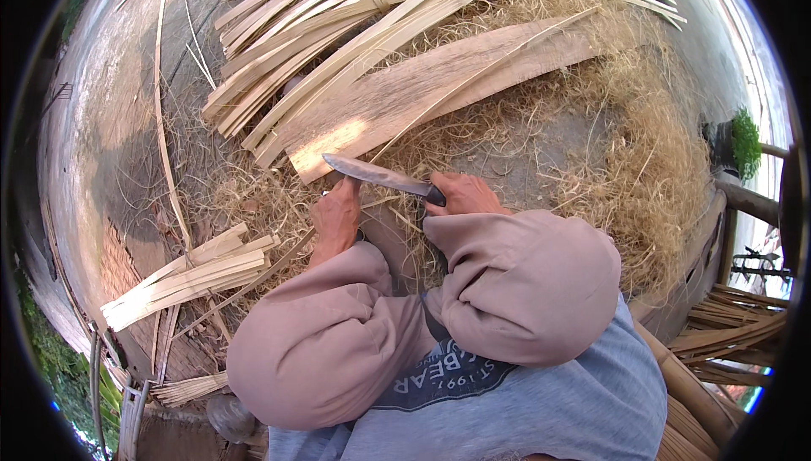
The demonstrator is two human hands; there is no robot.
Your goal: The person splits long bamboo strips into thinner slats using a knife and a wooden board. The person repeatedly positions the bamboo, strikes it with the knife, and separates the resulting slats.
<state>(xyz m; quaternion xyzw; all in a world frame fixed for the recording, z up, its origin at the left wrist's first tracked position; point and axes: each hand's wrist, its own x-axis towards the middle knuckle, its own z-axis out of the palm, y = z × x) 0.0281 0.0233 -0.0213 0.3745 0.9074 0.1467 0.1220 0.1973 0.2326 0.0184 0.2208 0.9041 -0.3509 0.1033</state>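
Observation:
My right hand (466, 194) is closed round the dark handle of a knife (384, 175). Its long blade points left and crosses in front of my left hand (338, 210). That hand is closed, its fingers partly hidden behind the blade. A thin, light bamboo strip (486, 81) slants from the far right over a wide wooden board (363, 110) down to the blade. On the near side of my left hand the strip (245, 290) seems to continue to the lower left. Where the strip meets blade and fingers is hard to make out.
A large pile of split strips (338, 47) lies beyond the board. Curly shavings (650, 157) cover much of the ground, thickest at right. A smaller bundle of strips (194, 275) rests at left. More strips (735, 326) lie at the far right, near bamboo poles (688, 381).

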